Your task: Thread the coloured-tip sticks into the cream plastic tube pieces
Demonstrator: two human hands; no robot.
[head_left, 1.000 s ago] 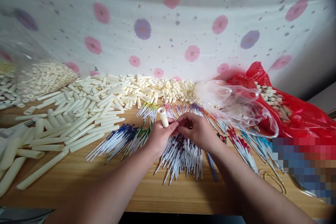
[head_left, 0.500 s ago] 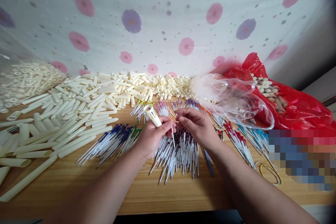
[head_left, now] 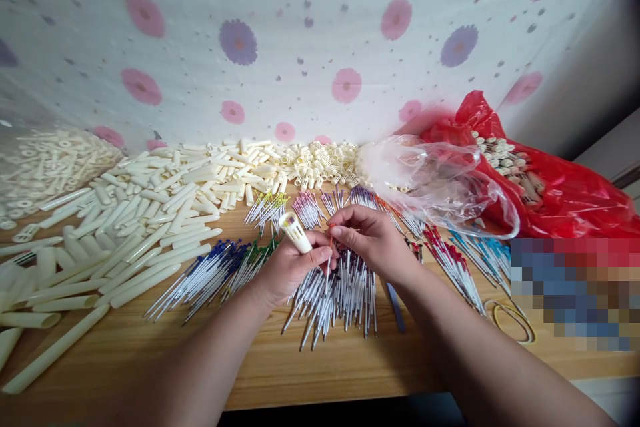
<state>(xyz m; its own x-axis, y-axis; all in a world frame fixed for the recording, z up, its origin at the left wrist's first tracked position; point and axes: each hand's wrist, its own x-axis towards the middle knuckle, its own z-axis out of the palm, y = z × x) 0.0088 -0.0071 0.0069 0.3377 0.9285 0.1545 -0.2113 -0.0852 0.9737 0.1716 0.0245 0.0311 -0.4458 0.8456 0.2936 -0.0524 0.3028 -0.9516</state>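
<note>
Now the right hand [head_left: 375,243] has closed in on the orange-topped rod [head_left: 330,235]; half a second ago its fingertips stood just beside the orange end, and now thumb and forefinger appear to pinch it, which I judge puts the slim rod under the control of both hands at once; the rod sits between the two hands, its white shank slanting down past the left thumb. The left hand [head_left: 293,270] is curled closed around a cream barrel [head_left: 297,233], clamped in the crook of the thumb and tilted with its open end up, coloured bits showing inside the mouth; its thumb tip also seems to press on the rod, though the fingers behind are hidden; the right hand's thumb and forefinger meet at the tip, the other fingers loosely bent. Beneath and nearer than the hands, dark-topped rods [head_left: 345,300] fan out on the surface [head_left: 300,373]; blue-topped rods [head_left: 200,277] lie left of the hands, red-topped rods [head_left: 450,260] right of them, and beyond the hands is a heap of short slotted pieces [head_left: 325,163].
</note>
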